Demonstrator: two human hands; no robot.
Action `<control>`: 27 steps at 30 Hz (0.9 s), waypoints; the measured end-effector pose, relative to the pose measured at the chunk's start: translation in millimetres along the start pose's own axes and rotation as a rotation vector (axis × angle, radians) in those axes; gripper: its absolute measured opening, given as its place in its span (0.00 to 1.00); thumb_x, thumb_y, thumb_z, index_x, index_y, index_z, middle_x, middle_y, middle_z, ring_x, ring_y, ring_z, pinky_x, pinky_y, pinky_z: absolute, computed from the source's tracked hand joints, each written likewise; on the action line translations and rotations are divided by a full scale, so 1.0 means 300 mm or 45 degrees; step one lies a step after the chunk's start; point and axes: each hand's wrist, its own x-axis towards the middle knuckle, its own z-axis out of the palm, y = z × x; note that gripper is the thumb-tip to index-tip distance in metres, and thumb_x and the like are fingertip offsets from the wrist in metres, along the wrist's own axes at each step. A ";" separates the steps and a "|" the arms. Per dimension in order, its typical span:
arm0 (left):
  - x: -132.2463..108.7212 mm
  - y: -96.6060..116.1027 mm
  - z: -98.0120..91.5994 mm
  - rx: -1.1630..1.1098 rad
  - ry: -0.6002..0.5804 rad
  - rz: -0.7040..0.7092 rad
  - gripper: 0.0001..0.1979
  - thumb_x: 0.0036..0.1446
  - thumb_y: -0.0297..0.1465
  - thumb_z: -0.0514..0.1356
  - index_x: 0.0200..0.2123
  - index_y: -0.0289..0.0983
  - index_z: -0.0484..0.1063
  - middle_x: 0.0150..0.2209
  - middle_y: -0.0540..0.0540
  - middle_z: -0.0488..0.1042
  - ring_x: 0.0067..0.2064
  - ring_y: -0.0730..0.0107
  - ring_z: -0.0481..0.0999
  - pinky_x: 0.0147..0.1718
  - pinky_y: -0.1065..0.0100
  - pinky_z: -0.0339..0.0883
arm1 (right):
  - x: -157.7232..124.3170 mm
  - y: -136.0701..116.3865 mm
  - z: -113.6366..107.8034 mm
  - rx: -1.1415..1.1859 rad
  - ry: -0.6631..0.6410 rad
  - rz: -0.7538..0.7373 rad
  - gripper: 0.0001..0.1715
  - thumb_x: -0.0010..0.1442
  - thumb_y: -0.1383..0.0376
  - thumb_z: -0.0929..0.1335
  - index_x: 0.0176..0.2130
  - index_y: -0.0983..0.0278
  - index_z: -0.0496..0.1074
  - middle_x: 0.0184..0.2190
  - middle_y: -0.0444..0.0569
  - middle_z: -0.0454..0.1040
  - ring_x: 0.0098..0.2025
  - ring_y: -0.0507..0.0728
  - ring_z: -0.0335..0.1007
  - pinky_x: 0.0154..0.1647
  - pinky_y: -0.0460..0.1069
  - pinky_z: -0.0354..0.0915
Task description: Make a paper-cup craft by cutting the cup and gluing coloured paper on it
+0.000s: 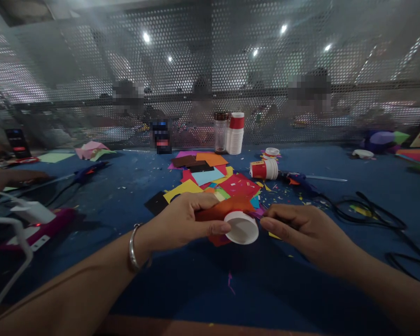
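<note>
Left hand (pixel 182 219) is closed around a small white paper cup (pixel 243 228), fingers over and thumb under, pressing a sheet of orange paper (pixel 224 208) against the cup's side. The cup lies sideways in that grip, just above the blue table (pixel 196 289), with its open mouth turned back toward the person. Right hand (pixel 301 228) sits just beside the rim with its fingers curled and forefinger tip almost touching; whether it pinches anything I cannot tell. In my judgement the orange paper could spring loose or slide askew, since only the left fingers pin it, and a hard squeeze could dent the thin wall. The cup looks light, plain white inside, its rim round and undented. Beyond both hands lies a pile of coloured paper (pixel 213 179); past the right hand, a black cable (pixel 371 210) could snag a forearm.
</note>
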 end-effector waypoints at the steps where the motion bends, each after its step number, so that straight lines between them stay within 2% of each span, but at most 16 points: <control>1: 0.001 -0.001 0.000 0.009 0.001 0.007 0.13 0.55 0.39 0.66 0.28 0.35 0.73 0.25 0.53 0.64 0.30 0.73 0.62 0.29 0.70 0.57 | 0.000 -0.001 0.002 0.002 0.000 0.001 0.28 0.65 0.46 0.61 0.24 0.62 0.65 0.20 0.41 0.57 0.23 0.50 0.51 0.23 0.47 0.48; 5: 0.000 -0.006 0.002 0.045 0.001 0.017 0.15 0.55 0.40 0.66 0.26 0.35 0.71 0.25 0.54 0.61 0.29 0.74 0.59 0.29 0.70 0.55 | 0.002 -0.001 0.007 0.009 0.014 -0.016 0.28 0.65 0.46 0.61 0.23 0.62 0.64 0.20 0.40 0.58 0.23 0.50 0.52 0.23 0.47 0.48; 11: -0.001 -0.010 0.000 0.104 -0.003 -0.007 0.16 0.55 0.42 0.65 0.26 0.35 0.71 0.25 0.53 0.63 0.29 0.73 0.61 0.29 0.69 0.54 | 0.004 0.004 0.005 0.000 0.017 -0.033 0.28 0.65 0.46 0.61 0.23 0.62 0.65 0.20 0.40 0.57 0.22 0.50 0.51 0.23 0.47 0.48; 19: 0.002 -0.012 0.004 0.089 -0.026 0.015 0.16 0.56 0.41 0.65 0.25 0.35 0.70 0.25 0.53 0.63 0.29 0.73 0.61 0.30 0.68 0.56 | 0.002 0.006 0.004 -0.017 0.007 -0.044 0.26 0.66 0.47 0.61 0.26 0.62 0.69 0.21 0.41 0.61 0.23 0.50 0.56 0.24 0.46 0.52; 23: 0.004 -0.017 0.004 0.072 -0.031 0.047 0.16 0.56 0.41 0.65 0.24 0.36 0.69 0.24 0.54 0.61 0.29 0.74 0.60 0.29 0.69 0.56 | 0.002 0.010 0.008 -0.026 0.024 -0.054 0.27 0.66 0.47 0.62 0.24 0.62 0.67 0.20 0.41 0.60 0.22 0.50 0.54 0.22 0.46 0.50; 27: 0.002 -0.020 0.004 0.085 -0.031 0.038 0.15 0.57 0.41 0.64 0.27 0.35 0.72 0.25 0.53 0.65 0.30 0.73 0.63 0.30 0.69 0.58 | 0.001 0.013 0.009 -0.041 0.054 -0.075 0.28 0.66 0.47 0.62 0.23 0.62 0.65 0.19 0.41 0.60 0.22 0.49 0.53 0.22 0.46 0.49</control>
